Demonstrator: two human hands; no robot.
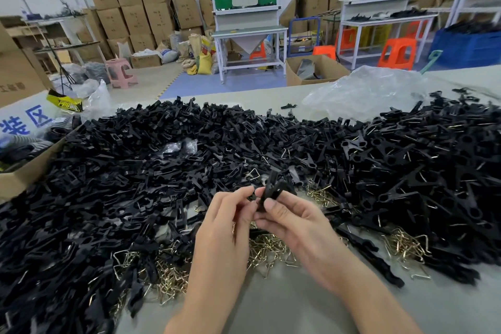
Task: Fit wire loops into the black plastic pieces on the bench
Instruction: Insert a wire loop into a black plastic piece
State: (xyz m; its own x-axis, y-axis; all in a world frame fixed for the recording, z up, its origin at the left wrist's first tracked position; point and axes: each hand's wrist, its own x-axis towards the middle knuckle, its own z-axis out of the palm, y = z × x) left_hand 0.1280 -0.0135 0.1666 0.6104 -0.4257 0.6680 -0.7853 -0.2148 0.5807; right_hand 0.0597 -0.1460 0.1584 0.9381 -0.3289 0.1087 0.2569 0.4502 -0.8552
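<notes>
- Both hands are up over the middle of the worktop (284, 306), working one black plastic clip piece (272, 189) between them.
- Right hand (292, 221) has its grip closed on that piece, thumb on the near face, the top poking up past the fingertips.
- Left hand (226, 221) is pinched in against the piece's left side. Probably has a wire loop in there, but it's hidden by the fingers, so I can't tell what that grip holds.
- Looks like the fitting step itself: loop being seated, not yet clearly in.
- Spare brass-coloured wire loops (271, 251) lie in a loose heap just under the hands (more off to the right too), and the pile of black pieces (135, 171) covers most of the worktop.
- Next move, I'd guess: press until the wire catches, which needs the right hand holding steady, then drop it with the wired ones on the right (433, 149).
</notes>
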